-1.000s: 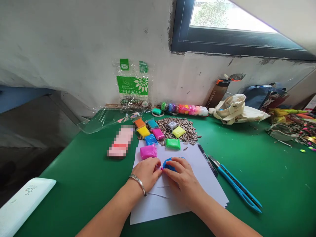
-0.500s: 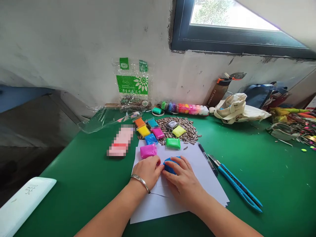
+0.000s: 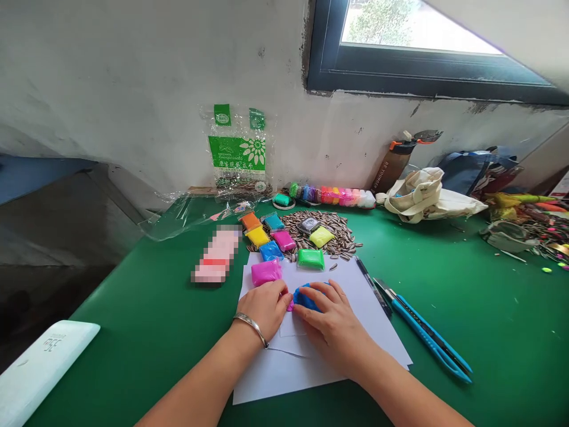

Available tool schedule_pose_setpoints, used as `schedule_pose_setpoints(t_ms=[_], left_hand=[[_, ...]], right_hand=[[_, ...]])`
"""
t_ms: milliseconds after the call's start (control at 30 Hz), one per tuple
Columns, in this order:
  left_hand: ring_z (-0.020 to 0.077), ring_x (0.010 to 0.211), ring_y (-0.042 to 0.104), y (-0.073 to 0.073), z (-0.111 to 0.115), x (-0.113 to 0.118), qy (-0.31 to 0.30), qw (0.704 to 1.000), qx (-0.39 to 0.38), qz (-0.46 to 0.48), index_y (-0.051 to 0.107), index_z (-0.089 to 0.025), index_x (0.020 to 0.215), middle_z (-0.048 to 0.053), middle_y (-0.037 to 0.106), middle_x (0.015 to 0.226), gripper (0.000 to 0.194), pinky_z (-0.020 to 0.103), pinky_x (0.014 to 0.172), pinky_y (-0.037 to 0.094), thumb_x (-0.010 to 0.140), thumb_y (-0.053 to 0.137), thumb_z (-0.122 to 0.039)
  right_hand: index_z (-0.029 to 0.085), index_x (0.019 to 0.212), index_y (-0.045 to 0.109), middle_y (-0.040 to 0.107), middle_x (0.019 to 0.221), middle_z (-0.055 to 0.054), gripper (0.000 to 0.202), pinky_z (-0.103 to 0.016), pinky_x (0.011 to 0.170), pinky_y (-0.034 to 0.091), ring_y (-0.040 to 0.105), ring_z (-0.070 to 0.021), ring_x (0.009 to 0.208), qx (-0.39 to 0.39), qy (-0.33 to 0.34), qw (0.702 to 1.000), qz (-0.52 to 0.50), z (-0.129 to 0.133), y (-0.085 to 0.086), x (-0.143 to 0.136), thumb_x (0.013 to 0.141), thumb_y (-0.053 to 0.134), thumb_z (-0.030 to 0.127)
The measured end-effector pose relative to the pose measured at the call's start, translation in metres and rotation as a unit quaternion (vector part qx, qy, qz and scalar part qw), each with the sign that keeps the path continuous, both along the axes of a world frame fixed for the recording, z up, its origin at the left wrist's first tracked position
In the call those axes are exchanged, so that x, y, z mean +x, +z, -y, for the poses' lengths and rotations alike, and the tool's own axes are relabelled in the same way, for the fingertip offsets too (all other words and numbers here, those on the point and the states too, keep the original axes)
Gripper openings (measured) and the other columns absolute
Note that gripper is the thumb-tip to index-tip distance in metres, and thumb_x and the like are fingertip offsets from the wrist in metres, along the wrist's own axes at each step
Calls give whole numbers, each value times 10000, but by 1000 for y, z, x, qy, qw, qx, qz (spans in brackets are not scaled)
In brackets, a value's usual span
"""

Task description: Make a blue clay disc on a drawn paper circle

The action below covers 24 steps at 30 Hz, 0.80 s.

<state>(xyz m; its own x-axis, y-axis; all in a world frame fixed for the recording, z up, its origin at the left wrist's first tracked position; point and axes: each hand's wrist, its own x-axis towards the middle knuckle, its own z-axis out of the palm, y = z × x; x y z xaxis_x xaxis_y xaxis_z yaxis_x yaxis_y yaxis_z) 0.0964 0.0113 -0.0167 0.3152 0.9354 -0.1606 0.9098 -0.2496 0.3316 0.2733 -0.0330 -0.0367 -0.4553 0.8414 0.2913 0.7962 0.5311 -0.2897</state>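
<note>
Over the white paper (image 3: 262, 373), my right hand (image 3: 333, 320) rests with curved fingers on a blue lump of modelling clay (image 3: 304, 296). My left hand (image 3: 264, 308), with a silver bangle at the wrist, has its thumb and fingers pinched together against the lump's left side. A small bit of pink clay (image 3: 290, 306) shows at those fingertips, touching or very near the blue lump. Just beyond the left hand lies a packet of pink clay (image 3: 267, 271). A green clay packet (image 3: 310, 258) lies at the paper's far edge.
Behind the paper, several clay packets (image 3: 271, 250) lie on and beside a pile of sunflower seeds (image 3: 342, 234). To the right are a black pen (image 3: 371, 281) and a blue utility knife (image 3: 431, 332). A white device (image 3: 48, 367) is at left, a cloth bag (image 3: 422, 196) at back right.
The left fingertips have shifted slightly, so the bit of pink clay now shows between them and the blue lump. The right hand stays on the blue clay with its fingers slightly moved.
</note>
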Motion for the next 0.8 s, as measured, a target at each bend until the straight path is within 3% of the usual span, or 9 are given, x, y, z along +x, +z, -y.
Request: schedule_pose_setpoints(t_ms=[167,467,800], left_hand=[[194,771,626,-3,2,3,10,1000,10,-13,569,-254,875,-4,669,871,138,270,576,349,870,475,-355],[192,781,627,-3,1,2,3,1000,19,-11,567,-255,885,-9,672,880,143,273,581,351,880,458,-347],[203,776,623,-4,1,2,-4,1000,14,4,572,-242,892,8,669,883,129,279,586,366,874,468,-315]], right_hand=[[314,1096,637,605,1188,-37,310,-585,1033,196,445,-275,1153,0,2,1000,9,2,2,-1,838,531,177],[300,1110,634,598,1199,-54,303,-589,1024,213,449,-275,1152,-3,24,999,30,3,11,-4,873,476,198],[311,1015,682,623,1152,-42,244,-556,1000,291,481,-261,1107,-13,18,999,-32,-4,0,1,864,517,213]])
